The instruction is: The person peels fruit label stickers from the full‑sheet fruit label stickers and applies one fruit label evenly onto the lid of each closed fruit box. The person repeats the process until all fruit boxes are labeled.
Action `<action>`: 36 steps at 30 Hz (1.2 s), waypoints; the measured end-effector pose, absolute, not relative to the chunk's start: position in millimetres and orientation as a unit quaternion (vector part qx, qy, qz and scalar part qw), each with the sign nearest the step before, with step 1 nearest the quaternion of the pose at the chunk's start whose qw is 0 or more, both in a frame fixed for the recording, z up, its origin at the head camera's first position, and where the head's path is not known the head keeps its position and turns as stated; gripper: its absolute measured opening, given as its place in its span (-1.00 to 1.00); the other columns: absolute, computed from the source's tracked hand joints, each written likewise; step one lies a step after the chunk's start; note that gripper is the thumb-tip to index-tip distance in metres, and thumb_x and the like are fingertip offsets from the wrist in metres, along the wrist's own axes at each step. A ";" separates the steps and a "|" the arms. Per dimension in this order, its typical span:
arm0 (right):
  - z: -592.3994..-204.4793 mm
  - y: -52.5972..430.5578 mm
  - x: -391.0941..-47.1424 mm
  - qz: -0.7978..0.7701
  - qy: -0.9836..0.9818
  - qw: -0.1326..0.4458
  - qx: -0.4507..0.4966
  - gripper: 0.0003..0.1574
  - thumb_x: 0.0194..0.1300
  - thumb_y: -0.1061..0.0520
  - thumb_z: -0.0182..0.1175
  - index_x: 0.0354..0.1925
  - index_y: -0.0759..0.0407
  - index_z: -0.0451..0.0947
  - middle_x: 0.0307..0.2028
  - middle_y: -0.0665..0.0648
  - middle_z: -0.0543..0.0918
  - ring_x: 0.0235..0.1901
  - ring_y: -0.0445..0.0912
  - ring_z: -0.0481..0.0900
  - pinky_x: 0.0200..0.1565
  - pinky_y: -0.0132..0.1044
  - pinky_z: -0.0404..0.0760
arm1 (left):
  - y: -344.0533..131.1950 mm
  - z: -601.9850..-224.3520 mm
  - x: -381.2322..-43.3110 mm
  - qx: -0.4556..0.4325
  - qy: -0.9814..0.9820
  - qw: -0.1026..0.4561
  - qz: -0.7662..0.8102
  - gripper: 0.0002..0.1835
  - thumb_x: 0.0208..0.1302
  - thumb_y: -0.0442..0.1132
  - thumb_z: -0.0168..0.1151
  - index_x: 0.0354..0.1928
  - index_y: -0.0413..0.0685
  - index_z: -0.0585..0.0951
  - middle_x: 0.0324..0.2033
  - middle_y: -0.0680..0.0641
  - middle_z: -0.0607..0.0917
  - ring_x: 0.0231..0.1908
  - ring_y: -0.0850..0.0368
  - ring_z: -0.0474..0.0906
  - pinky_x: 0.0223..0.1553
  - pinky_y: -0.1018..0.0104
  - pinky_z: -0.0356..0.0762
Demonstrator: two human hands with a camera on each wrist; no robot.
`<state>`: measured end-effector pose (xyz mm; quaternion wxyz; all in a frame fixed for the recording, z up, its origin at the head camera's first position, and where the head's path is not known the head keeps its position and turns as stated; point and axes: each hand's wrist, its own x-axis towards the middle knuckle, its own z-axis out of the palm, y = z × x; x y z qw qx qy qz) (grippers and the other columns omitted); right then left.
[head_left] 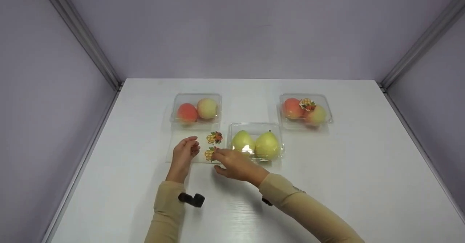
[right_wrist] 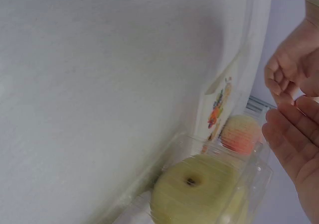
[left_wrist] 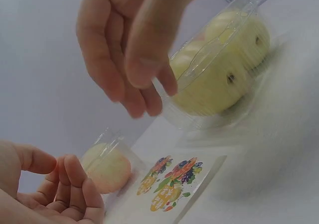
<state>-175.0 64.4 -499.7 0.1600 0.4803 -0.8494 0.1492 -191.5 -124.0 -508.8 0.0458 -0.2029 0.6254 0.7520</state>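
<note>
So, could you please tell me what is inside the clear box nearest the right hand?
The clear clamshell box holds two yellow-green pears. The right hand covers its near-left corner.

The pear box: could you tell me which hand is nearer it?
Right. The right hand lies just beside the pear box; the left hand rests farther left, on the sticker sheet.

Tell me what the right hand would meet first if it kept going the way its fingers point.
Probably the nearer fruit sticker on the clear sheet: the right hand points left and away, its fingers right at that sticker. The left hand lies further along. Height above the sheet is unclear.
</note>
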 end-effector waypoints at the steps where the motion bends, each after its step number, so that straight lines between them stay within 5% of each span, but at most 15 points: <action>1: -502.5 61.9 -174.7 0.133 -0.851 0.161 0.482 -0.77 0.15 0.13 0.31 -0.20 0.15 0.57 -0.25 0.04 0.69 -0.30 -0.13 0.68 -0.22 -0.36 0.65 | -124.8 -507.9 -191.6 -0.203 0.624 0.044 0.753 -0.67 0.46 -0.29 -0.10 0.14 -0.33 0.44 -0.33 0.03 0.57 -0.28 0.24 0.53 0.06 0.23 0.53; 10: -517.1 37.8 -172.9 -0.009 -0.868 0.183 0.461 -0.84 0.15 0.17 0.22 -0.24 0.15 0.57 -0.32 0.03 0.68 -0.38 -0.13 0.66 -0.39 -0.34 0.63 | -128.2 -508.6 -189.2 -0.197 0.615 0.034 0.763 -0.67 0.46 -0.29 -0.11 0.13 -0.34 0.41 -0.40 0.11 0.54 -0.33 0.30 0.51 -0.06 0.35 0.55; 19: -523.3 26.2 -174.9 -0.083 -0.890 0.162 0.418 -0.76 0.26 0.17 0.07 -0.15 0.21 0.60 -0.16 0.10 0.71 -0.07 -0.02 0.70 -0.15 -0.29 0.70 | -129.7 -509.4 -186.4 -0.199 0.602 0.020 0.773 -0.70 0.46 -0.30 -0.09 0.10 -0.35 0.40 -0.43 0.10 0.53 -0.36 0.31 0.50 -0.13 0.40 0.55; 36: -532.2 13.7 -173.5 -0.142 -0.898 0.161 0.383 -0.84 0.26 0.14 0.08 -0.29 0.09 0.60 -0.40 0.00 0.65 -0.40 -0.16 0.60 -0.47 -0.36 0.56 | -133.8 -509.9 -187.3 -0.217 0.595 0.014 0.774 -0.68 0.45 -0.31 -0.10 0.14 -0.36 0.39 -0.43 0.11 0.52 -0.38 0.33 0.48 -0.17 0.44 0.54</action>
